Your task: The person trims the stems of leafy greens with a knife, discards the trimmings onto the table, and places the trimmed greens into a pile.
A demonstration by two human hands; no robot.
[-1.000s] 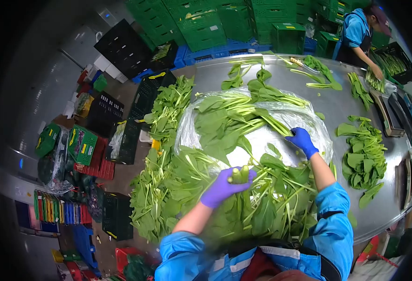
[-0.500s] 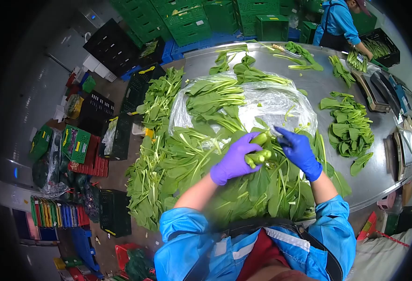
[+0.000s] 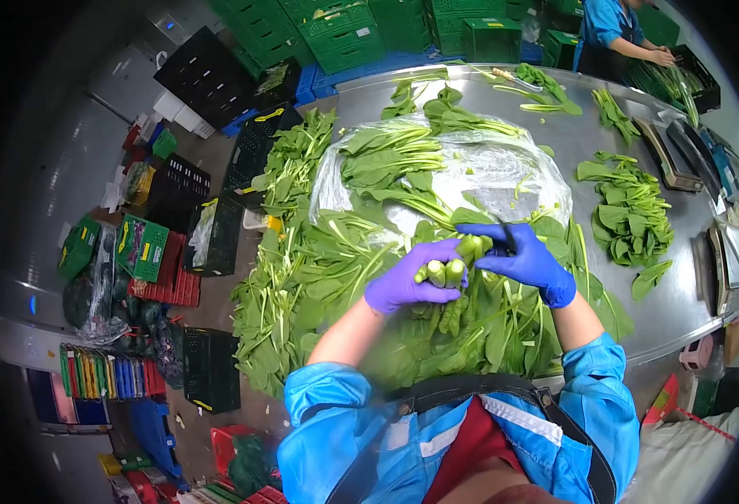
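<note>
My left hand (image 3: 417,275), in a purple glove, is wrapped round a bunch of green stalks (image 3: 447,273) with their cut ends facing up. My right hand (image 3: 520,259), in a blue glove, is at the right side of the bunch, fingers curled at the stalk ends; a small dark item shows between its fingers, too small to name. Leafy greens (image 3: 344,290) lie spread under and around both hands. Beyond them, more greens rest on a clear plastic sheet (image 3: 520,172) with small cut bits on it.
Bunched greens (image 3: 630,214) lie on the metal table (image 3: 554,134) at right, near scales (image 3: 667,155). A knife (image 3: 516,80) lies at the far edge. A co-worker (image 3: 613,38) stands at a black crate (image 3: 695,80). Green crates (image 3: 344,42) stand behind.
My left hand has shifted slightly left and down, its stalks now turned more upright. My right hand has come in against the bunch. The co-worker's hands now hold long greens over the crate.
</note>
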